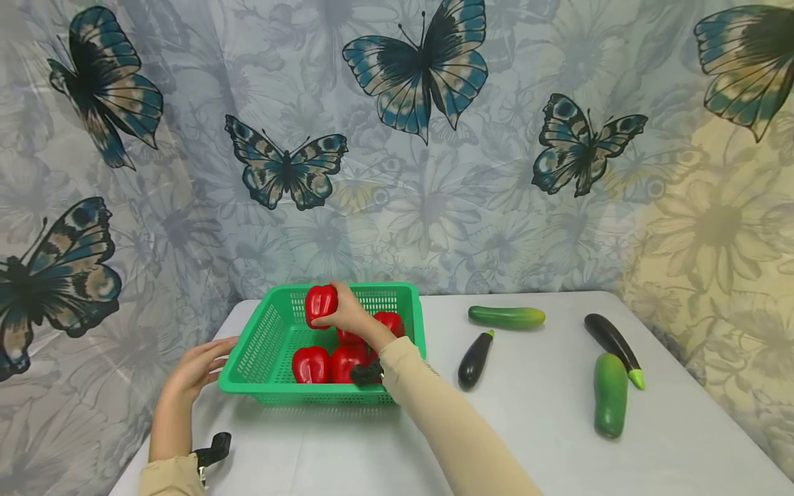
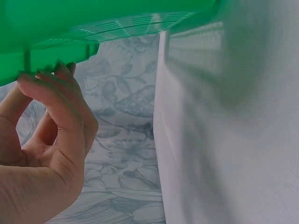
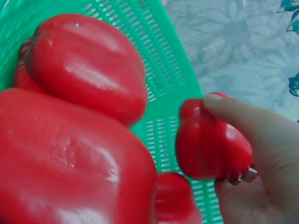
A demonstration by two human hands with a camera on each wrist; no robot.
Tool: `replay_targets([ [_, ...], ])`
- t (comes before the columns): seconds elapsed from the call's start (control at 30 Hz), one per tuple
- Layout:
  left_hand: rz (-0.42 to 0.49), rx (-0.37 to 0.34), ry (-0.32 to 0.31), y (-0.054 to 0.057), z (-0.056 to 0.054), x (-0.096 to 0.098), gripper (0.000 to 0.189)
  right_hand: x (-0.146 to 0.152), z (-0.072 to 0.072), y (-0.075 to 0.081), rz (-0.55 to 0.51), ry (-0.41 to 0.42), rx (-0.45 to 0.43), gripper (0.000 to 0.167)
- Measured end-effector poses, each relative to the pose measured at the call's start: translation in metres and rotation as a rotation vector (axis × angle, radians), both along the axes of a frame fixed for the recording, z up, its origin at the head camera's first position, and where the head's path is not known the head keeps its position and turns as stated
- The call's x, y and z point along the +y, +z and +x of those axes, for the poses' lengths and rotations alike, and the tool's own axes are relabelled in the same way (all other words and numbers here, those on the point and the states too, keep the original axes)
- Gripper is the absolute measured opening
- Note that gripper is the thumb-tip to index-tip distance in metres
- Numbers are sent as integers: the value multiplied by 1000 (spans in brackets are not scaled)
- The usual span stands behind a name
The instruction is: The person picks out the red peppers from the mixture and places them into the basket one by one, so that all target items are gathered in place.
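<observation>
My right hand (image 1: 349, 313) holds a red bell pepper (image 1: 320, 307) above the far part of a green plastic basket (image 1: 298, 388). In the right wrist view, the thumb lies on one side of this pepper (image 3: 203, 144), and the other fingers are mostly hidden behind it. Several more red bell peppers (image 1: 311, 365) sit in the basket's near and right parts, partly covered by my right forearm. At the basket's left side is my left hand (image 1: 195, 365). Its bent fingertips (image 2: 63, 70) touch the outer rim from below, as the left wrist view shows.
Right of the basket, a dark eggplant (image 1: 475, 361) and a cucumber (image 1: 506, 317) lie on the white table (image 1: 533, 427). Farther right are another eggplant (image 1: 611, 341) and a thicker green cucumber (image 1: 611, 396). A butterfly-patterned cloth (image 1: 434, 227) hangs behind the table.
</observation>
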State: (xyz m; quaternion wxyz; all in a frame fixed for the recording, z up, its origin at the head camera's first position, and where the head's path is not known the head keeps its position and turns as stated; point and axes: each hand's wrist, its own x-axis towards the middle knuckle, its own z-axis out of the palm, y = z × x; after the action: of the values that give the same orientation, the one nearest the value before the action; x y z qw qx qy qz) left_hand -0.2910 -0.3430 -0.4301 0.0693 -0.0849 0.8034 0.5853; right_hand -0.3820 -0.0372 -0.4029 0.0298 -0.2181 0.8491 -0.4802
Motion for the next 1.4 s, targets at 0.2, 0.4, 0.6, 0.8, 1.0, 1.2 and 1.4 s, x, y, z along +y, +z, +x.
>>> replay_targets([
  [0.2,-1,-2,1,-1,1,-1,47,-4,2,-1,77,48,-31,90],
  [0.4,7,8,-4,-2,4,-1,46,-6,6,-2,147,100,-58,88],
  [0.6,20,9,-3,-1,4,-1,43,-6,8,-2,233,151,-53,88],
  [0.8,3,1,2,-1,1,0,52,-3,8,-3,293,190,-27,85],
  [1.0,9,3,12,0,-1,0,49,-1,7,-4,382,184,36,82],
  [1.2,17,10,8,1,-1,0,43,1,6,-5,464,157,76,80],
  [1.4,27,15,12,1,-1,0,34,1,4,-5,502,167,62,80],
])
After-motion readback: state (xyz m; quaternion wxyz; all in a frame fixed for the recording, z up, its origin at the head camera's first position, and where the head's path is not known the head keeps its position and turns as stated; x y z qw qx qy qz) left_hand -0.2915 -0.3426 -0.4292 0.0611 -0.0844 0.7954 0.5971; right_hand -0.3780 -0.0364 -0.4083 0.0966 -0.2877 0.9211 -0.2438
